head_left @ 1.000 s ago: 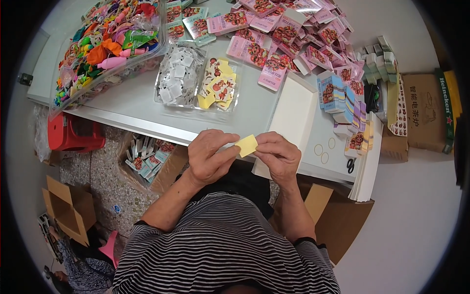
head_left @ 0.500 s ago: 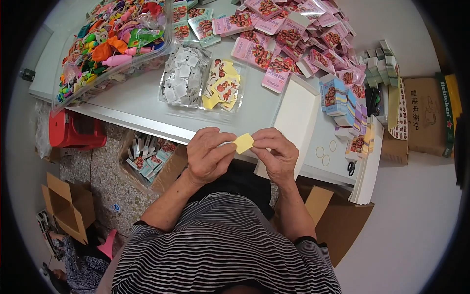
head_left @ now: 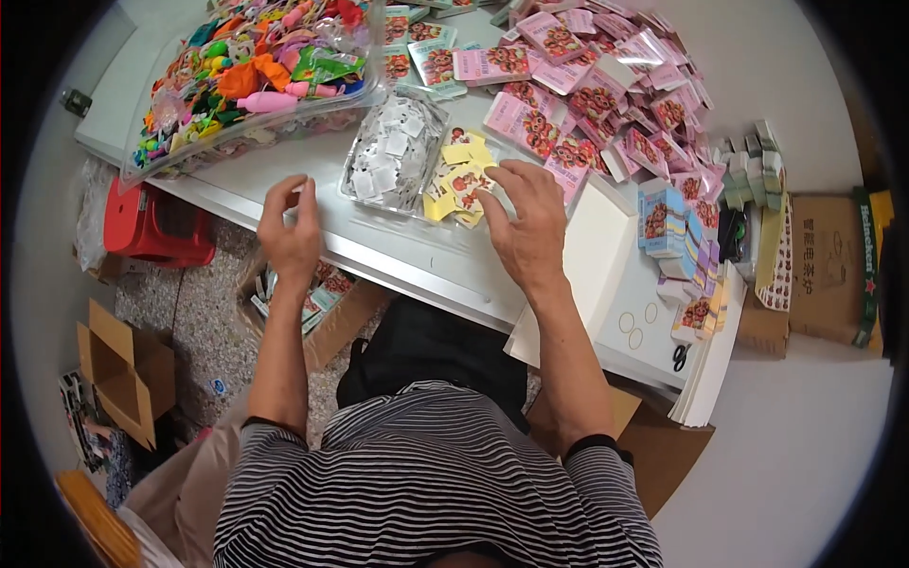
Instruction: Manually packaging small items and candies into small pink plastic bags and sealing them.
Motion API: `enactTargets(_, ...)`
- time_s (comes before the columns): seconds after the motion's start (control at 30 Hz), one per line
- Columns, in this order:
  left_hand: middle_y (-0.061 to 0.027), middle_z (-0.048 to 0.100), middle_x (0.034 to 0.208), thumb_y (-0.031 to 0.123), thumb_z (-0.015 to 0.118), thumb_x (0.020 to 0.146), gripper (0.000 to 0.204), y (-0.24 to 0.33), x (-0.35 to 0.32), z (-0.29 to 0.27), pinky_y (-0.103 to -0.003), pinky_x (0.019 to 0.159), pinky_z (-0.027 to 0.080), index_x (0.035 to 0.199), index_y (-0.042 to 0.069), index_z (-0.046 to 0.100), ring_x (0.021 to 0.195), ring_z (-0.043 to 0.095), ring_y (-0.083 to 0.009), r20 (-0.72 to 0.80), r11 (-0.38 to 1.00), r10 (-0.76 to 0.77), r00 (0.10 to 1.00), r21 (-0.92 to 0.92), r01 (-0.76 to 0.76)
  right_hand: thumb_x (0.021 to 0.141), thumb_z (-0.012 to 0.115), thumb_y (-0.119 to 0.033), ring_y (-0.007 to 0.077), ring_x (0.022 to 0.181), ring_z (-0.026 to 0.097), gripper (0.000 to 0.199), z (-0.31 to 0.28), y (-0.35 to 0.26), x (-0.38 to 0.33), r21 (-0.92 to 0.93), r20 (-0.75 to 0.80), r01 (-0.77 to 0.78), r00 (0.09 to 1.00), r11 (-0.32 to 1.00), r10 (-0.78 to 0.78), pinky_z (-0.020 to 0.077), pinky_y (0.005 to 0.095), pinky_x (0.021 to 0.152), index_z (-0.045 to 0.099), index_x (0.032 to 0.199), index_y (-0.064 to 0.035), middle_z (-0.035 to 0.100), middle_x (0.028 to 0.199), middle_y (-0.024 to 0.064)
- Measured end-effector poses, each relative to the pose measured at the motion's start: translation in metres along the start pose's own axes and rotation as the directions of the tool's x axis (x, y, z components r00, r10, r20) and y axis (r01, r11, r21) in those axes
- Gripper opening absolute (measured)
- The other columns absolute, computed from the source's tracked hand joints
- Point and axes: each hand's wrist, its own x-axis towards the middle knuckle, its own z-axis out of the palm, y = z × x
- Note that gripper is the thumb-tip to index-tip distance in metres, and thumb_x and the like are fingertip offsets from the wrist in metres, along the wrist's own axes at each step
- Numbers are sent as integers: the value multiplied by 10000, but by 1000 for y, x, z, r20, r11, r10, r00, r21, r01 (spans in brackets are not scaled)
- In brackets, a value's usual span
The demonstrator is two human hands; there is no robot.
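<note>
My left hand (head_left: 291, 232) hovers over the front edge of the worktable (head_left: 232, 194), its fingers bent and thumb slightly apart from them; nothing shows in it. My right hand (head_left: 532, 227) reaches over the clear plastic tray, its thumb and fingers spread at the yellow printed paper pieces (head_left: 462, 180). Part of that pile lies behind its fingertips, and I see nothing gripped there. Beside the yellow pieces, a clear container (head_left: 355, 175) holds many small white and grey squares (head_left: 388, 147).
A large clear bin (head_left: 213, 156) of colourful small toys stands far left. Pink printed boxes (head_left: 592, 99) are heaped at the back; blue stacks (head_left: 663, 232), rubber bands (head_left: 635, 338) and black scissors (head_left: 680, 357) lie right. A red stool (head_left: 151, 227) and open cartons (head_left: 123, 369) are below.
My hands have parted: the left moved left and up, the right went up to the yellow pile. The yellow paper piece both held is no longer visible between them. The view has shifted slightly.
</note>
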Motion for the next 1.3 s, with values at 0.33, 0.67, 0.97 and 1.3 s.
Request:
enactTargets(0.33, -13, 687, 787, 174, 747, 943, 175, -32, 13, 22, -249, 601, 466, 1034, 24, 749, 639, 544, -69, -55, 987, -146, 988, 59, 149, 764, 800, -136, 276, 1326, 514, 583, 27, 18, 44, -284, 701, 241, 713, 928, 29, 174, 603, 1223, 628, 1320, -171, 634, 1292, 100)
enactTargets(0.67, -34, 711, 832, 150, 737, 953, 153, -31, 13, 19, -244, 617, 481, 1011, 9, 744, 671, 589, -78, -36, 985, -138, 990, 97, 141, 817, 677, -87, 306, 1297, 535, 477, 36, 28, 50, -394, 458, 111, 884, 912, 90, 227, 610, 1189, 656, 1294, -112, 639, 1253, 165)
enactTargets(0.97, -37, 695, 793, 225, 733, 975, 229, -28, 12, 20, -255, 631, 478, 1000, -3, 739, 678, 577, -83, -43, 983, -138, 989, 117, 142, 791, 724, -62, 271, 1223, 576, 340, 27, 26, 44, -68, 667, 303, 722, 951, -182, 256, 590, 1197, 734, 1123, -136, 666, 1168, 94)
enactTargets(1.3, -55, 719, 883, 208, 712, 990, 237, -25, 8, 9, -252, 712, 508, 1110, 4, 715, 768, 619, -84, -6, 966, -250, 968, -63, 249, 938, 700, -145, 232, 1043, 643, 91, -5, 38, 58, 200, 517, 80, 838, 977, -175, 380, 496, 1103, 730, 980, -71, 691, 1040, 66)
